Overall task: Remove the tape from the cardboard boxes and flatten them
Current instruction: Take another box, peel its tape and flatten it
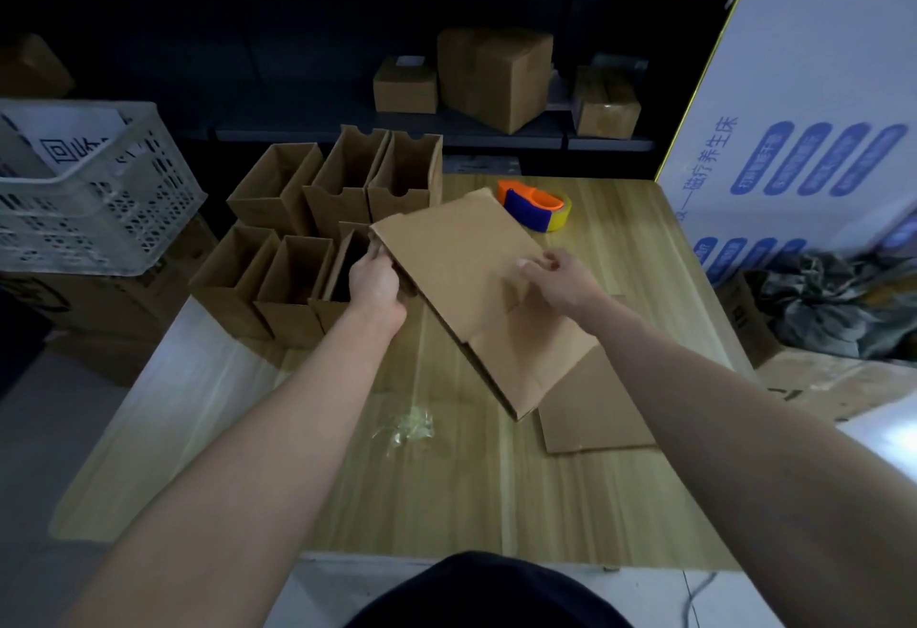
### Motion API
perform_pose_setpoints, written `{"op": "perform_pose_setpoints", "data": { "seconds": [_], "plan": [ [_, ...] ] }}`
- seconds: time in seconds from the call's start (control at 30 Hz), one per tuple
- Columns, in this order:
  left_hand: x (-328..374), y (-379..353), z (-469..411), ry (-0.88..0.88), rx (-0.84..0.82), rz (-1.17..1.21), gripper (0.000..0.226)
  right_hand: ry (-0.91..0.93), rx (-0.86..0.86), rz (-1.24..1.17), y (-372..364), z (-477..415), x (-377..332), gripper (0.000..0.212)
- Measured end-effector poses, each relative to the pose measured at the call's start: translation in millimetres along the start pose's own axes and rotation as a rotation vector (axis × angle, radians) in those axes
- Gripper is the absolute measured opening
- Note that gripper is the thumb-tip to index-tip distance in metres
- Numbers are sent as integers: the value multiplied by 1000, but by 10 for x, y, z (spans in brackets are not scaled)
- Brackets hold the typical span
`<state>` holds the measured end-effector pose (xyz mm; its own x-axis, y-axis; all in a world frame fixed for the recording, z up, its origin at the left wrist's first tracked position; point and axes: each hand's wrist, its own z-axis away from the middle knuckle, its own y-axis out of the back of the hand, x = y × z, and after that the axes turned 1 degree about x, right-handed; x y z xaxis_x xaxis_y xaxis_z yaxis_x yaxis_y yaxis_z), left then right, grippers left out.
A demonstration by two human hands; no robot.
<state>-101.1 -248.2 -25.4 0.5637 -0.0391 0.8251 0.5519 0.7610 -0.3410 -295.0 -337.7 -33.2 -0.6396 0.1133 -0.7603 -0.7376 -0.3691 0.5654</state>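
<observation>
I hold a flattened cardboard box (461, 275) tilted above the wooden table (446, 478). My left hand (377, 285) grips its left edge. My right hand (560, 280) lies on its upper face with the fingers curled at the right side. A flat cardboard piece (595, 409) lies on the table under the held box's lower corner. Several open upright boxes (317, 225) stand in a cluster at the table's far left. A crumpled wad of clear tape (412, 424) lies on the table in the middle.
An orange and blue tape dispenser (536, 205) sits at the table's far side. A white plastic crate (84, 190) stands to the left. A big white printed carton (814, 121) leans at the right. Closed boxes (496, 76) sit on the dark shelf behind.
</observation>
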Motion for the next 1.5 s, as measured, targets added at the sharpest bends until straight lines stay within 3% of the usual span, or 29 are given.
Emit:
{"op": "perform_pose_setpoints", "data": {
  "seconds": [0.07, 0.13, 0.27, 0.33, 0.4, 0.47, 0.6, 0.8, 1.1, 1.27, 1.5],
  "plan": [
    [-17, -7, 2, 8, -16, -42, 26, -44, 34, -24, 90, -46, 72, 94],
    [-45, -19, 3, -4, 10, -111, 21, -100, 15, -67, 201, -42, 118, 93],
    [-152, -67, 13, 117, 16, -44, 25, -203, 34, -142, 334, -82, 287, 40],
    [-267, -78, 16, 228, -108, -238, 34, -219, 114, -138, 357, -71, 351, 34],
    [-452, -123, 53, 300, -277, -587, 26, -227, 191, -92, 405, -49, 422, 35],
    [-679, -227, 65, 289, -345, -783, 22, -235, 252, -36, 478, -39, 511, 34],
    [-1057, -511, 16, 233, -318, -832, 31, -235, 253, -25, 687, -71, 806, 38],
    [-1683, -790, -24, 204, -273, -971, 41, -297, 76, 121, 818, -196, 1385, 61],
    [-2103, -819, -123, 186, -158, -1208, 41, -363, -127, 224, 614, -622, 2028, 52],
    [-2176, -977, -178, 169, -115, -1278, 49, -473, -108, 421, 574, -689, 2059, 68],
    [-2305, -1190, -229, 137, -131, -1292, 73, -424, -59, 428, 771, -844, 2255, 53]
  ]
}}
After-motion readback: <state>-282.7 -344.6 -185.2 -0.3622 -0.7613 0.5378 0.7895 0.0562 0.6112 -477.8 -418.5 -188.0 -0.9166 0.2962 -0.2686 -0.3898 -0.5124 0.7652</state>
